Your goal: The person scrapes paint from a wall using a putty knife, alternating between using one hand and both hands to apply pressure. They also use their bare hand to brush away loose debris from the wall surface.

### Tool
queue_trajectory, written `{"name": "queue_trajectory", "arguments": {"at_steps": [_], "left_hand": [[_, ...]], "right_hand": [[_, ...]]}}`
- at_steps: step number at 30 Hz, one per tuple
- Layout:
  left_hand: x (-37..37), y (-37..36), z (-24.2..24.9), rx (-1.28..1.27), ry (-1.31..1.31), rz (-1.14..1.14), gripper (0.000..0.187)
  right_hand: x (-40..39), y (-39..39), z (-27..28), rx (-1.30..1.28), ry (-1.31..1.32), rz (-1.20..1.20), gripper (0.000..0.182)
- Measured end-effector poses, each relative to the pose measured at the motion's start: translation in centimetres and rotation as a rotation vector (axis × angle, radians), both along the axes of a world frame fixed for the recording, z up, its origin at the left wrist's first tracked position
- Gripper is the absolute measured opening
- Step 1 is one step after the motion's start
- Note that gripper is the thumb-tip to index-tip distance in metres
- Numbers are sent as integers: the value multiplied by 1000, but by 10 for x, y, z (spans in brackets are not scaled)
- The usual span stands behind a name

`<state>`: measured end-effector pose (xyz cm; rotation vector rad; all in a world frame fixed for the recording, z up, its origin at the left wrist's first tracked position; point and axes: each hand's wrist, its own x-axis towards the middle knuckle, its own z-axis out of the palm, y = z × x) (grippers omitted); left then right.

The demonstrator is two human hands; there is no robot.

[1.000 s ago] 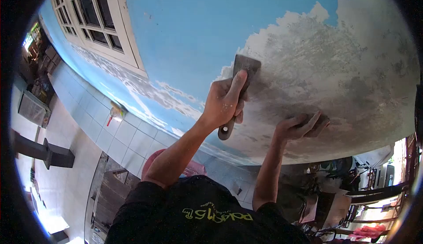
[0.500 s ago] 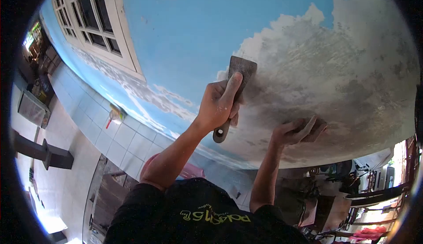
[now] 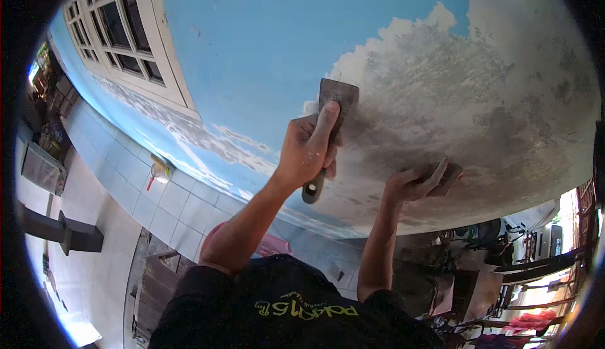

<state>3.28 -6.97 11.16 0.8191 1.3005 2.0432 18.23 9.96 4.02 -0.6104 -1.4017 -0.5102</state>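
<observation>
My left hand (image 3: 309,147) is closed around a putty knife (image 3: 340,92), its thumb pressed along the dusty grey blade. The blade points up in front of the wall, and the handle's holed end sticks out below the fist. Low on the grey patch of the wall (image 3: 416,90), my right hand (image 3: 409,184) grips a flat, brownish piece of sandpaper (image 3: 446,180) against the surface. Its fingers hide part of the sheet. White and grey worn areas meet the sky-blue paint with a ragged edge.
A white-framed window (image 3: 116,24) is set in the wall at upper left. Pale floor tiles (image 3: 179,210) run below the wall, where a small container with a red handle (image 3: 159,171) stands. Cluttered household things (image 3: 466,254) fill the lower right.
The whole view has shifted slightly, so the window and wall appear farther left. Both hands keep their grips and have moved only slightly in the view.
</observation>
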Motion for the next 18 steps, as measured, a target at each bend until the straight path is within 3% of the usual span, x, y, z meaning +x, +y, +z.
{"name": "queue_trajectory", "arguments": {"at_steps": [4, 7, 10, 13, 16, 18], "left_hand": [[-2, 0, 19, 5, -42, 7, 59], [-3, -4, 5, -4, 2, -5, 60], [-6, -3, 14, 49, -10, -18, 58], [-4, -7, 21, 17, -61, -36, 59], [-2, -8, -12, -35, -3, -41, 57], [-7, -5, 8, 3, -19, -53, 58]], "right_hand": [[5, -5, -5, -130, -18, 7, 40], [-2, 4, 1, -34, 27, 25, 41], [1, 1, 0, -59, -31, -64, 41], [4, -6, 0, -148, 47, 21, 40], [-1, 3, 4, -14, -28, -17, 41], [0, -4, 4, -45, -9, -3, 41]]}}
